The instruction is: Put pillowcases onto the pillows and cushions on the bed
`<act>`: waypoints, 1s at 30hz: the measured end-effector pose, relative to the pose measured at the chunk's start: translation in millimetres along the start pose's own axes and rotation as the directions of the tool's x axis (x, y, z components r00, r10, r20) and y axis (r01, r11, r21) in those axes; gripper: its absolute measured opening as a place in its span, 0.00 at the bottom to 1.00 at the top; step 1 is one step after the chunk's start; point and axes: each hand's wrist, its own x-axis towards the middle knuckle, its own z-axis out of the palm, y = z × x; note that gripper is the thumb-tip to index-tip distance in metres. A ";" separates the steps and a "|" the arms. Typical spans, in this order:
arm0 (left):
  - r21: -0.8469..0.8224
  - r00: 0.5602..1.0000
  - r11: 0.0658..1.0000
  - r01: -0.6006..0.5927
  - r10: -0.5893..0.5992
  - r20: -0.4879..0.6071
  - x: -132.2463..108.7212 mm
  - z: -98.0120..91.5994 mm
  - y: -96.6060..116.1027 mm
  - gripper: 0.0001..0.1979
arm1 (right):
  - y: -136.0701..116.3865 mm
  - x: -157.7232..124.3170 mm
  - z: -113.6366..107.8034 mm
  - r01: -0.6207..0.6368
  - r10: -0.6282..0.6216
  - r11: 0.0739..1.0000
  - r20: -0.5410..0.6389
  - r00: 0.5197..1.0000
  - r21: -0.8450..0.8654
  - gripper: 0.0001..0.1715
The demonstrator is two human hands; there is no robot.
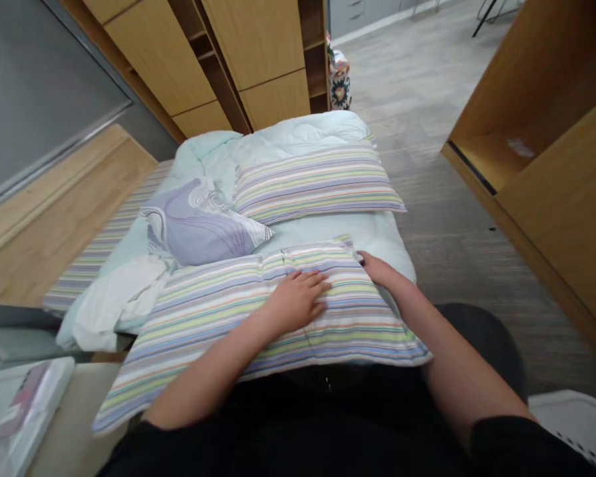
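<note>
While the left hand [300, 299] lies palm down on the near striped pillow [228, 295], its fingers slightly spread, the right hand [375, 268] curls at that pillow's right edge, close to the far corner. Its fingertips are largely hidden there, so whether they pinch the fabric I cannot tell. The flat palm probably steadies the soft, yielding surface — a broad touch rather than a grip — and leaves the right hand to mind the edge. This pillow lies lengthwise across the near end of the bed, directly before the person's body, which puts it within easy reach of both hands. Beyond it, the far striped pillow [318, 182] rests on a pale blue quilt [328, 228], well apart from either hand. To that pillow's left, a purple patterned pillow [203, 228] sits at a slant — seemingly just laid aside — near a crumpled white cloth [116, 298].
</note>
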 end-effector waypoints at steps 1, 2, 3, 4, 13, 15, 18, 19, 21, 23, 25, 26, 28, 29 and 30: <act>-0.036 0.996 0.999 0.009 -0.012 -0.088 -15.0 27.3 5.8 0.23 | 8.1 -0.8 -6.1 -0.031 0.031 0.999 -0.005 1.000 0.013 0.34; -0.082 0.982 0.996 0.022 -0.037 -0.187 -30.8 49.1 12.5 0.22 | 13.0 -2.5 -11.0 -0.034 0.034 0.999 -0.009 0.999 0.042 0.32; -0.128 0.957 0.991 0.030 -0.065 -0.282 -45.8 64.9 20.0 0.18 | 14.1 -4.9 -14.6 -0.007 0.008 0.997 -0.023 1.000 0.079 0.31; -0.167 0.934 0.986 0.021 -0.079 -0.348 -58.6 74.9 28.0 0.14 | 10.9 -8.2 -17.0 0.051 -0.045 0.993 -0.055 0.997 0.106 0.29; -0.093 0.902 0.976 0.195 -0.216 -0.373 -76.3 23.3 16.4 0.07 | -113.7 -51.9 20.2 0.807 -0.817 0.574 -0.036 0.575 -0.141 0.17; -0.058 0.898 0.959 0.277 -0.280 -0.340 -74.0 15.4 -2.8 0.05 | -128.7 -58.0 33.5 0.883 -0.881 0.450 0.093 0.463 -0.132 0.20; -0.037 0.929 0.971 0.237 -0.238 -0.284 -69.5 19.6 -21.8 0.05 | -130.8 -60.5 40.7 0.898 -0.884 0.424 0.164 0.438 -0.115 0.25; -0.027 0.935 0.978 0.208 -0.207 -0.289 -67.5 23.9 -24.4 0.05 | -127.3 -60.1 39.6 0.888 -0.873 0.447 0.163 0.459 -0.104 0.26; -0.006 0.939 0.989 0.150 -0.144 -0.312 -62.6 33.7 -24.8 0.08 | -117.6 -58.5 34.9 0.851 -0.841 0.519 0.131 0.524 -0.073 0.24; 0.009 0.944 0.995 0.099 -0.091 -0.318 -56.4 41.9 -20.6 0.12 | -108.9 -56.5 30.2 0.817 -0.812 0.575 0.090 0.576 -0.042 0.20; 0.000 0.949 0.997 0.078 -0.074 -0.305 -49.8 45.6 -15.0 0.13 | -105.1 -54.8 28.0 0.810 -0.807 0.585 0.071 0.586 -0.033 0.16; -0.011 0.952 0.997 0.072 -0.072 -0.298 -47.1 45.1 -12.7 0.12 | -105.4 -54.1 27.9 0.813 -0.809 0.581 0.072 0.583 -0.040 0.14; -0.030 0.961 0.998 0.052 -0.058 -0.271 -45.1 38.7 -10.7 0.07 | -109.5 -53.2 28.6 0.820 -0.815 0.569 0.094 0.572 -0.065 0.11; -0.028 0.966 0.999 0.042 -0.048 -0.254 -46.3 32.9 -11.0 0.07 | -112.4 -53.0 28.9 0.822 -0.815 0.564 0.108 0.569 -0.077 0.11; -0.011 0.971 0.999 0.035 -0.037 -0.238 -49.0 25.5 -11.9 0.09 | -115.4 -53.1 28.9 0.824 -0.815 0.560 0.120 0.567 -0.088 0.10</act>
